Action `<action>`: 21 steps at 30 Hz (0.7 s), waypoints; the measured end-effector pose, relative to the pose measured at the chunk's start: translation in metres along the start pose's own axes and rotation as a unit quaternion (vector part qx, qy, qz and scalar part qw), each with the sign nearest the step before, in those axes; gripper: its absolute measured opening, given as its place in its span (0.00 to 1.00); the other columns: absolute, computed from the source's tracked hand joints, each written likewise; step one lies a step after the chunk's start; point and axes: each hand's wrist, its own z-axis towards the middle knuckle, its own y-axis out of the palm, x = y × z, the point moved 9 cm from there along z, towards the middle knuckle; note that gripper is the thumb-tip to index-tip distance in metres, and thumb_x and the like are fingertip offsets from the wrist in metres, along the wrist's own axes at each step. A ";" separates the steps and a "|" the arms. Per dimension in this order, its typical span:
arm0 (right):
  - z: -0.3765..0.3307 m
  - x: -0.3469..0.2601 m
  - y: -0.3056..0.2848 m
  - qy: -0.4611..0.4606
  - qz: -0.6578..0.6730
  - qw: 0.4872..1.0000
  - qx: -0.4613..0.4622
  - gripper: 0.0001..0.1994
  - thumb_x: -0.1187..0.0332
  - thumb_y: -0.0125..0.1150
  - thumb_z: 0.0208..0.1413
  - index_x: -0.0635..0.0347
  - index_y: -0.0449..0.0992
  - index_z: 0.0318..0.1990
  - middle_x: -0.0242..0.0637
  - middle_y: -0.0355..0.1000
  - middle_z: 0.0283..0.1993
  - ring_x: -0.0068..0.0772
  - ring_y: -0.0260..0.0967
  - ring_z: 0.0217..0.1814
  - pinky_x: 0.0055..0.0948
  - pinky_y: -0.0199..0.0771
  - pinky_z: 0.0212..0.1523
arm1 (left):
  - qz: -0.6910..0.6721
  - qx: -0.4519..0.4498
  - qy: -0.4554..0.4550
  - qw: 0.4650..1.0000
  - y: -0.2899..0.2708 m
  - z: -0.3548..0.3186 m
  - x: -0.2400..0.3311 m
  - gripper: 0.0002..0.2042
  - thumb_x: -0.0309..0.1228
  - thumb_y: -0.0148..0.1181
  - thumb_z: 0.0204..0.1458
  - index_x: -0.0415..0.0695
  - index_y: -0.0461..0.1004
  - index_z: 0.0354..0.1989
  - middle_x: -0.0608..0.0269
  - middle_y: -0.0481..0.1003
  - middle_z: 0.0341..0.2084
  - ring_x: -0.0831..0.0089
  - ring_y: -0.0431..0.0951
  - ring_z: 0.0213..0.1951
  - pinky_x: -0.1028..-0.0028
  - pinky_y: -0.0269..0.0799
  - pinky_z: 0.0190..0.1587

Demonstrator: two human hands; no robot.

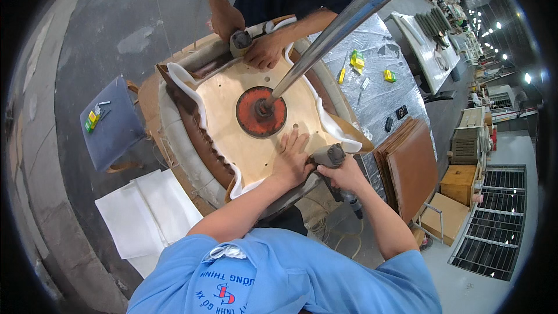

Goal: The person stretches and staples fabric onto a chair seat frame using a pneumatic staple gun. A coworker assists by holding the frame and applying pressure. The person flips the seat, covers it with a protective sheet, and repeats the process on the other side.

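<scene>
The left hand (292, 161) is pressing flat, fingers spread, on the upturned plywood seat base (244, 139) while the right hand (343, 173) is gripping a staple gun (332, 157) at its edge.

Left hand (292, 160) flat, fingers spread, right hand (343, 172) clenched

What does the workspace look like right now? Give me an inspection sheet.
Surface: foil-covered bench beside the seat.
Job's things: upturned plywood seat base with white padding and brown cover folded over its rim; red round plate under a metal pole.
Clutter: small green and yellow boxes; stacked brown panels.
Grips: left hand flat on the plywood; right hand closed on a staple gun.
Cables: hose below the gun, blurred.
Surroundings: a co-worker's hands at the far rim; white sheets on the floor.
</scene>
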 end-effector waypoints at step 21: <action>-0.003 -0.004 0.010 0.021 0.007 1.000 -0.001 0.15 0.66 0.75 0.59 0.65 0.79 0.47 0.32 0.76 0.30 0.23 0.71 0.20 0.28 0.70 0.19 | 0.001 0.007 -0.016 1.000 -0.007 -0.004 -0.005 0.10 0.36 0.73 0.50 0.41 0.85 0.32 0.53 0.63 0.72 0.42 0.49 0.79 0.43 0.39 0.79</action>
